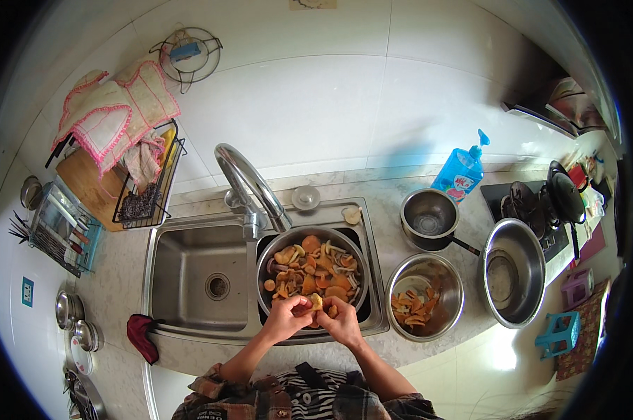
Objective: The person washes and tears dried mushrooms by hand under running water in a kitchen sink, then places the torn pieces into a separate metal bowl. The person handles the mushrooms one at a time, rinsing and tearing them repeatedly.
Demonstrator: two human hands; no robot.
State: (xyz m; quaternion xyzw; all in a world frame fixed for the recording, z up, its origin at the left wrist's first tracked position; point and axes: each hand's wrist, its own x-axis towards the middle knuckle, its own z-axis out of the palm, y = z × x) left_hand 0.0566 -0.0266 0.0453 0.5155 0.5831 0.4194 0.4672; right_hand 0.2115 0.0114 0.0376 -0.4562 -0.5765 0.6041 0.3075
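My left hand [290, 316] and my right hand [341, 321] meet over the near rim of a large steel basin [365, 273]. Between the fingertips of both is a small pale yellow mushroom piece [315, 301]. Another yellowish piece [332, 311] shows at the fingers of my right hand. Orange and brown mushrooms [309, 283] fill much of the basin, which sits in the right bowl of the sink. To the right, a steel bowl [455, 296] on the counter holds torn orange mushroom pieces [415, 307].
The chrome faucet [253, 184] arches behind the basin. Left is the other sink bowl [198, 283]. At right stand a steel saucepan [429, 215], an oval-looking steel basin [513, 273] and a blue soap bottle [459, 170]. A dark red cloth item [142, 336] lies at the front left.
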